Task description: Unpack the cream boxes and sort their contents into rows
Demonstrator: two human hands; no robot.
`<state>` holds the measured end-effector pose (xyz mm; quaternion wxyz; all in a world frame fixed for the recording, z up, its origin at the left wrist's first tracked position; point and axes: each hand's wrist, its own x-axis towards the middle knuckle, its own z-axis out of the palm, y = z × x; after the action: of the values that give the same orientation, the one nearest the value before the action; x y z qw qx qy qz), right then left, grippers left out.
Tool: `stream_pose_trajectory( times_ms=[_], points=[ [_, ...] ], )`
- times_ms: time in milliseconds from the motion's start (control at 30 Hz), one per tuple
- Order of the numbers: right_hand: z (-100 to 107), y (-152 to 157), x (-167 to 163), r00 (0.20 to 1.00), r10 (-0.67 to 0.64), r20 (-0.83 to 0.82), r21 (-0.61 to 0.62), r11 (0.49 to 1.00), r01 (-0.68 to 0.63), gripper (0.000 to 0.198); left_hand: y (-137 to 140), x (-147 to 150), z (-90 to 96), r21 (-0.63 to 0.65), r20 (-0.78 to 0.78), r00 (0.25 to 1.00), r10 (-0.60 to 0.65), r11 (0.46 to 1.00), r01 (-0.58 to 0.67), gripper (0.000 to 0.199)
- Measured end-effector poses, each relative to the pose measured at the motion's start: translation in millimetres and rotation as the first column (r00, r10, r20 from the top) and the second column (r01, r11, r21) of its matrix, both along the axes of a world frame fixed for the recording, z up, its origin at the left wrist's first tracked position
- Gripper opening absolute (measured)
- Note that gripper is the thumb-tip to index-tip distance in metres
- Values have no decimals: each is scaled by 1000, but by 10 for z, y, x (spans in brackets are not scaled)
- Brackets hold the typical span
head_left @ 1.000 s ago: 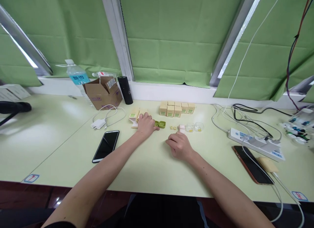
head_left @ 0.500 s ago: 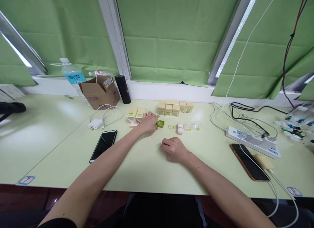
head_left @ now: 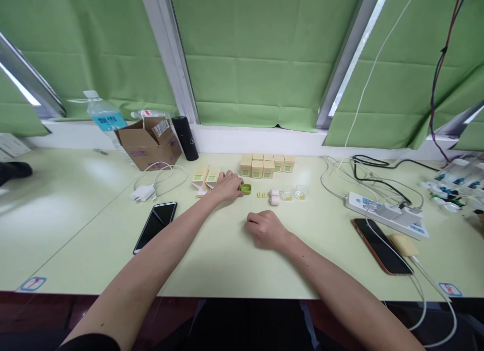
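Observation:
My left hand (head_left: 228, 186) reaches to the middle of the table, its fingers bent down around a small green container. A second small green open container (head_left: 245, 189) sits beside its fingertips; the one under the fingers is mostly hidden. My right hand (head_left: 267, 229) rests on the table nearer to me, fingers curled into a loose fist, nothing visible in it. Left of my left hand stand two opened small cartons (head_left: 204, 180). To the right lie tiny yellow pieces (head_left: 261, 194), pale pink pieces (head_left: 275, 196) and clear plastic cups (head_left: 294, 192).
Behind stand several closed small cartons (head_left: 262, 166). On the left are a phone (head_left: 157, 225), a white charger (head_left: 143, 192), a cardboard box (head_left: 149, 147), a black flask (head_left: 185, 138) and a large bottle (head_left: 104, 116). A power strip (head_left: 387, 215), cables and another phone (head_left: 380, 247) lie on the right.
The whole view has shifted slightly to one side. Both hands keep nearly the same places and poses on the table.

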<state>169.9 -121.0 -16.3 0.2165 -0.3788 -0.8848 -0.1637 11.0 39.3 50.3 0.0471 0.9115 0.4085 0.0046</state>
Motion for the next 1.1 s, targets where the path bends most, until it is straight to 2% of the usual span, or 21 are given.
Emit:
stream_pose_trajectory(
  times_ms=[167,333,500,567,700,800,900,1000,1100],
  points=[
    [8,-1,1,1000,-10,14,-31,999,11,13,28,-19,-7,-3,2,1000,-6,1000,6,48],
    [7,-3,3,1000,-16,7,-35,999,16,14,46,-33,-8,12,10,1000,-9,1000,9,46],
    [2,2,12,1000,-17,12,-40,999,18,15,-26,-58,35,46,39,999,11,999,-13,56],
    [-1,4,16,1000,-20,9,-35,999,21,16,-117,-93,64,99,87,996,24,995,-33,53],
    [-4,4,23,1000,-19,6,-21,1000,19,15,-427,-212,115,194,175,985,7,980,-42,29],
    [5,11,38,1000,-13,-3,-5,1000,13,14,-715,-305,102,120,113,993,-30,993,16,19],
    [41,35,89,998,-30,-53,48,998,33,16,-941,-355,27,50,56,998,-36,998,33,23],
    [124,71,196,984,-95,-148,119,987,113,18,-1032,-362,-65,31,27,997,-68,997,67,27],
    [248,106,346,922,-237,-305,115,952,282,21,-1024,-352,-127,25,60,993,-98,995,96,28]
  ],
)
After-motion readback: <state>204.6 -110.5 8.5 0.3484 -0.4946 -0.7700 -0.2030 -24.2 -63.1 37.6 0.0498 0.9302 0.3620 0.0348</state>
